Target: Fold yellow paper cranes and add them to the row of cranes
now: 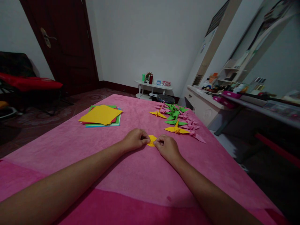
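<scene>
A small piece of folded yellow paper lies between my hands on the pink cloth. My left hand pinches its left edge, thumb against fingers. On the opposite edge, my right hand has its fingertips closed on the same paper. The fingers cover both side edges, so the exact folds there are hidden. Just beyond my right hand sits a yellow paper crane with spread wings. Farther left is a stack of coloured paper sheets, a yellow sheet on top.
Several green paper cranes and pink paper cranes crowd the right side of the pink-covered table. A dressing table with bottles stands to the right. A low white shelf is by the back wall, a red-covered chair at left.
</scene>
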A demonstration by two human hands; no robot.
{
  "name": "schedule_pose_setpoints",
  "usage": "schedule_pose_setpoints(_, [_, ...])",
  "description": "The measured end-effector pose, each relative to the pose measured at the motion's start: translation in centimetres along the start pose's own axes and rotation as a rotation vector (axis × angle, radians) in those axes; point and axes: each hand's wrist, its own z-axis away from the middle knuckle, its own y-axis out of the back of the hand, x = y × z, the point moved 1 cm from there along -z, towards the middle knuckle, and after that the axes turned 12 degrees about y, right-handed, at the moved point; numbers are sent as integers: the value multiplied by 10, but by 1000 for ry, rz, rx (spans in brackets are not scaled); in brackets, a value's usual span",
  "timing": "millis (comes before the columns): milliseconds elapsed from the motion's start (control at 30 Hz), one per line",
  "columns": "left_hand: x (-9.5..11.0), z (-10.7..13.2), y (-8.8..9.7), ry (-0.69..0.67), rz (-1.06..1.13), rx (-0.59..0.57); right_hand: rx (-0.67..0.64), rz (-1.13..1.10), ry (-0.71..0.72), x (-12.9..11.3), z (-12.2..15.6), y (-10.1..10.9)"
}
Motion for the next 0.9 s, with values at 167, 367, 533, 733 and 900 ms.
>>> schedule_pose_setpoints(167, [1, -2, -1, 65, -1, -9, -14, 73, -96, -2, -3, -1])
schedule_pose_setpoints(367, [-3, -5, -4, 74, 2, -17, -65, 72, -201, -3, -6, 0])
schedule_pose_setpoints(533, [-4, -7, -6, 82, -32, 3, -98, 79, -233, -4, -9, 1])
schedule_pose_setpoints(733, [2, -5, -4, 93, -75, 37, -120, 99, -233, -4, -11, 1])
schedule_pose_setpoints(900, [5, -2, -3, 125, -120, 63, -106, 126, -171, -7, -10, 1])
